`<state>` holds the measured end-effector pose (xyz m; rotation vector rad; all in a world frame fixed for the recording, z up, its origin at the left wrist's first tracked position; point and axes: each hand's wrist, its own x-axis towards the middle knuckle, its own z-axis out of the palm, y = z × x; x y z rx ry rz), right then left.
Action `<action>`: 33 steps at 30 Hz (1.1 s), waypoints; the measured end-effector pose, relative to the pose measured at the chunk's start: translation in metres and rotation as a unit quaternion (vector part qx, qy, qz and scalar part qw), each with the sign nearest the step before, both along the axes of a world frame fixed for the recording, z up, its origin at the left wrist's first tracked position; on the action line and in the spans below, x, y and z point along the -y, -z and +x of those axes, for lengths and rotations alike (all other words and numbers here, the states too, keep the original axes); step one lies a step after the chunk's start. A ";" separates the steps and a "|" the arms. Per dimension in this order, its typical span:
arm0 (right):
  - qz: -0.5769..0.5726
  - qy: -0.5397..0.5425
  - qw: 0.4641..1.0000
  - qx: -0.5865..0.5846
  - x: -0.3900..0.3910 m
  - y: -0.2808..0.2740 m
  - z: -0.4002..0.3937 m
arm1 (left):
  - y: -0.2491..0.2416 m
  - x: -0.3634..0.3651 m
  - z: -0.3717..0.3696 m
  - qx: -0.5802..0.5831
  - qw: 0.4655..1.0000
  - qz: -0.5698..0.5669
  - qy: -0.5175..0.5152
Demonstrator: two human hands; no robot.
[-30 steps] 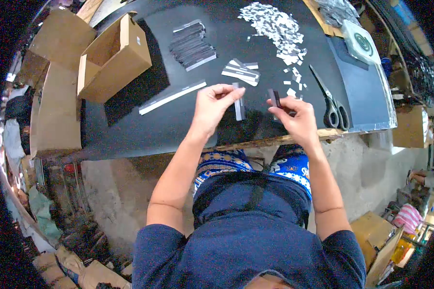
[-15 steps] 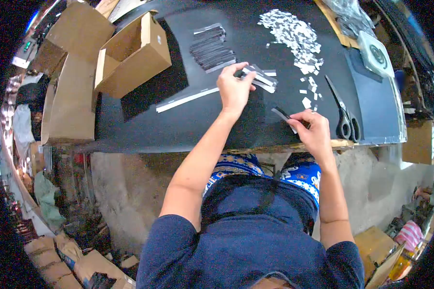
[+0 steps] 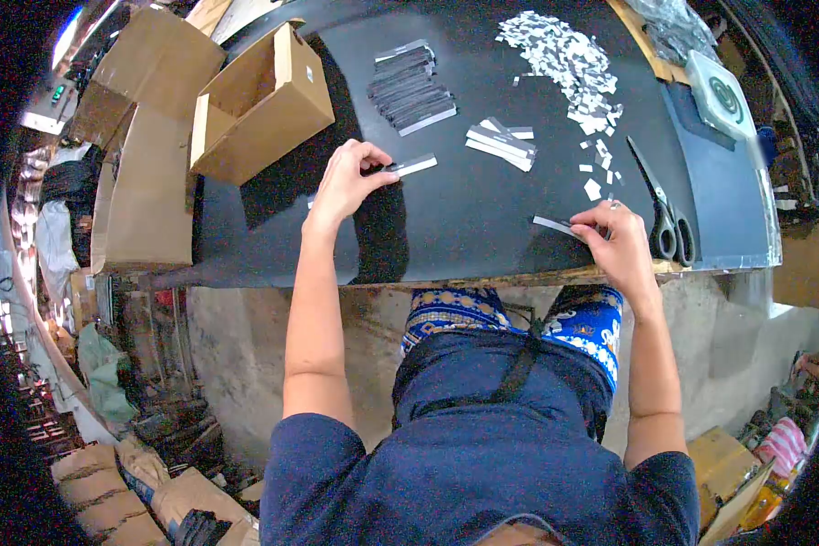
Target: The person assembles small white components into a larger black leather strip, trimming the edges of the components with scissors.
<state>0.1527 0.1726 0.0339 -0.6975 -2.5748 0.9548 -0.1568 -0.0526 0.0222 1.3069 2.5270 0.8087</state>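
My left hand is over a long white-and-black strip lying on the dark tabletop, thumb and forefinger pinched at it. The hand hides the strip's middle. In my right hand, near the front edge, a short, thin white-and-dark strip is pinched between thumb and fingers, its free end pointing left. A small fanned pile of white strips lies between the hands, farther back. Behind it to the left is a neat stack of dark strips.
Scissors lie right of my right hand, beyond scattered small white and grey pieces. An open cardboard box stands at the left beside a larger carton. A clear plastic container sits at the far right.
My left hand has let go of the small pile of white strips and moved left to the long strip. My right hand still holds its short strip.
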 end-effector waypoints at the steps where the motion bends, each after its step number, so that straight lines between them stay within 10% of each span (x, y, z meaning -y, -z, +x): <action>1: 0.000 0.000 1.000 0.000 -0.001 0.001 -0.001 | 0.001 0.000 -0.003 -0.007 1.000 0.001 0.020; 11: 0.034 -0.007 0.999 -0.007 0.002 0.005 -0.001 | -0.006 -0.007 -0.009 0.111 0.992 -0.068 0.004; 22: 0.144 0.028 0.983 -0.111 -0.004 0.009 0.000 | -0.001 -0.019 0.065 0.036 0.992 0.112 0.033; 33: -0.378 -0.025 0.872 -0.311 0.061 0.031 -0.047 | 0.012 -0.047 0.130 -0.031 0.987 0.149 0.048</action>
